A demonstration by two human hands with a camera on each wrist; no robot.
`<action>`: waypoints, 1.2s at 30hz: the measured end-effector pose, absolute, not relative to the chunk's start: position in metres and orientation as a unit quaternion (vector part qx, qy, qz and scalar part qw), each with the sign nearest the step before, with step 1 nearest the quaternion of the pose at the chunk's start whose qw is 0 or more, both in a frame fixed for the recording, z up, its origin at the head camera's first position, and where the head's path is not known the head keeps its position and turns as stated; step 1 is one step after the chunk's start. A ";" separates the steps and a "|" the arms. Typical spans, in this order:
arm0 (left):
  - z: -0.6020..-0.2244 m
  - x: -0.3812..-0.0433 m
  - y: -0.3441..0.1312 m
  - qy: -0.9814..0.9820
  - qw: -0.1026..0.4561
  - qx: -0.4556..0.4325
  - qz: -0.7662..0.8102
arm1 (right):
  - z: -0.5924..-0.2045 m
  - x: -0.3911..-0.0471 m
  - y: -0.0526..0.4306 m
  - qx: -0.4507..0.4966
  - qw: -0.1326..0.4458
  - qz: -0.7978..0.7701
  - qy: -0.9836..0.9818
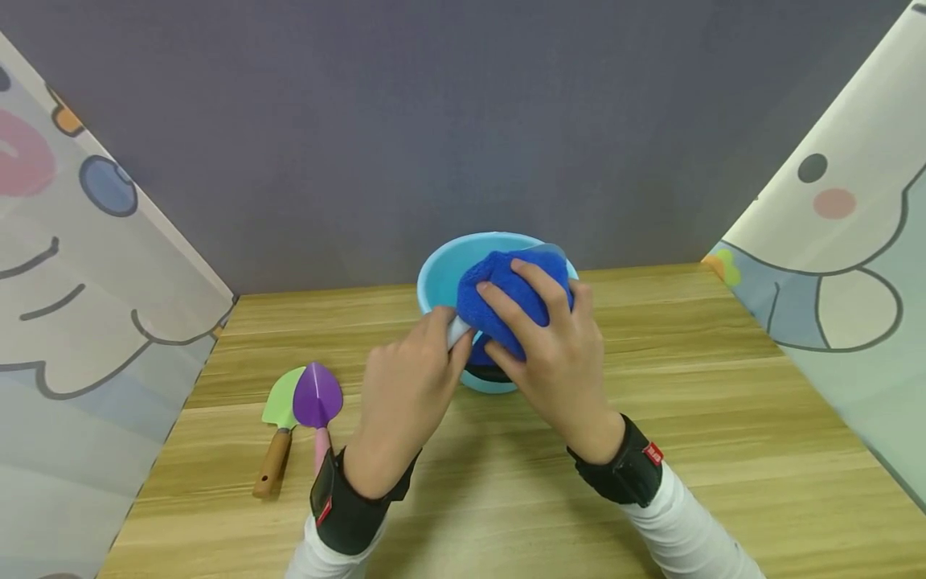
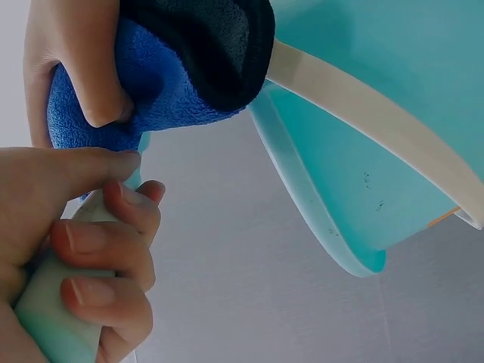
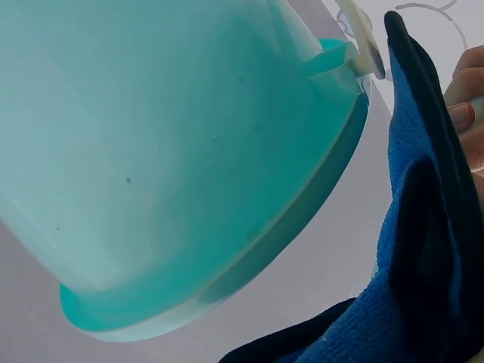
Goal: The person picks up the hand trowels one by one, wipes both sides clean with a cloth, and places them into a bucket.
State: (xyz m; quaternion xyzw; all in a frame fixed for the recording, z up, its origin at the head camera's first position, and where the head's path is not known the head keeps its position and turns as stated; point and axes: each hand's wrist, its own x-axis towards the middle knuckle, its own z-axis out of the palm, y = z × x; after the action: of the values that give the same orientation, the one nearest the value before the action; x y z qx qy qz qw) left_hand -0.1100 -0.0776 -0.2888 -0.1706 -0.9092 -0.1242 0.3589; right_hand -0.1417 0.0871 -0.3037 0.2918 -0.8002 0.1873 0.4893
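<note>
One pale handle (image 2: 64, 302) sits in the left hand (image 1: 405, 378), whose fingers curl round it while the thumb lies along its upper end. The right hand (image 1: 560, 354) clasps a blue cloth (image 1: 477, 297) with black trim, its fingers bent over the top and the thumb underneath. Folds of the cloth are bunched round the far part of the handled tool, so its working end is mostly hidden; a pale edge (image 1: 550, 248) showing past the cloth is perhaps its tip.

All this is held over the near side of the light blue bucket (image 1: 450, 269); whether the cloth touches the bucket's rim I cannot tell. A cream carrying handle (image 2: 363, 106) is fixed at the bucket's rim, and small dark specks (image 3: 128, 180) show on the bucket's side. To the left of the bucket, on the worktop (image 1: 723, 418), lie a green trowel (image 1: 280, 402) with a wooden grip and a purple trowel (image 1: 318, 394) with a pink grip, just beside each other. Behind the bucket rises a grey wall (image 1: 463, 121).

Judging by this, wiping is in hand on the one held tool and seems unfinished, since the cloth covers it. Whether the two trowels have been wiped or wait their turn does not show. The specks suggest that the bucket, if it is to be wiped as well, remains to be done.
</note>
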 end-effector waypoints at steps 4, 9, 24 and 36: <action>-0.289 -0.110 -0.077 -0.910 0.358 -0.170 -0.123 | -0.304 -0.141 0.087 0.290 0.489 0.189 -0.800; -0.289 -0.109 -0.077 -0.910 0.356 -0.173 -0.123 | -0.304 -0.141 0.088 0.288 0.488 0.188 -0.802; -0.290 -0.111 -0.076 -0.912 0.350 -0.175 -0.125 | -0.303 -0.142 0.090 0.271 0.468 0.198 -0.818; -0.290 -0.111 -0.075 -0.908 0.362 -0.177 -0.117 | -0.303 -0.144 0.090 0.272 0.472 0.211 -0.811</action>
State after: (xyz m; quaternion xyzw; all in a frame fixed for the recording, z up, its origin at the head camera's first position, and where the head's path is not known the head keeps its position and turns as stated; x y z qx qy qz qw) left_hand -0.1106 -0.0750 -0.2898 -0.1771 -0.9079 -0.1167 0.3615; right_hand -0.1436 0.0904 -0.3029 0.2719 -0.8113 0.2114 0.4723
